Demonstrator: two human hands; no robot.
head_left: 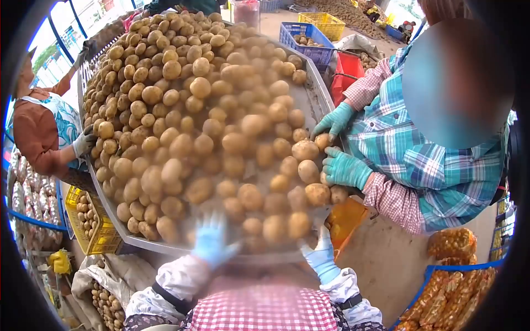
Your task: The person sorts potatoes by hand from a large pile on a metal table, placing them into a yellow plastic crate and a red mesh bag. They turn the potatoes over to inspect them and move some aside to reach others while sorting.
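A big heap of potatoes (187, 110) lies on a metal sorting table (314, 83). My left hand (211, 240), in a light blue glove and blurred by motion, reaches among the potatoes at the near edge with its fingers spread. At the near right corner, my right hand (320, 255), also in a light blue glove, sits beside a potato (298, 224); whether it grips anything is unclear. An orange mesh bag (345, 218) hangs just right of that hand.
A person in a plaid shirt works at the right, with teal-gloved hands (345, 168) on potatoes. Another person's gloved hand (84, 141) is at the left edge. A yellow crate (94, 231), blue crate (306, 41), red crate (346, 69) and filled orange mesh bags (450, 287) surround the table.
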